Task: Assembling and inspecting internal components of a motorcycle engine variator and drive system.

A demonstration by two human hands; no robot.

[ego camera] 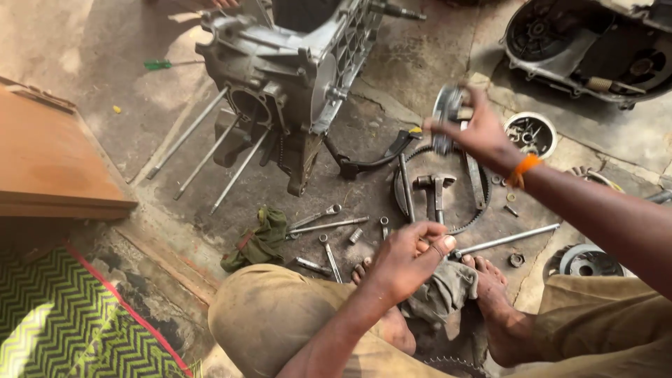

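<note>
Oily concrete floor (420, 63), engine case (294, 77) standing behind. Right hand (476, 129) lifted, fingers clamped round small round metal part (446, 112) above drive belt (483, 203). Left hand (406, 259) loosely curled over grey rag (444, 294), grasp unclear. Risk: greasy part could slip, drop onto hammer (434, 192).

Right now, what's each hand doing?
Left hand: loosely curled just above the grey rag; a grip cannot be told.
Right hand: closed on a round metal part.
</note>
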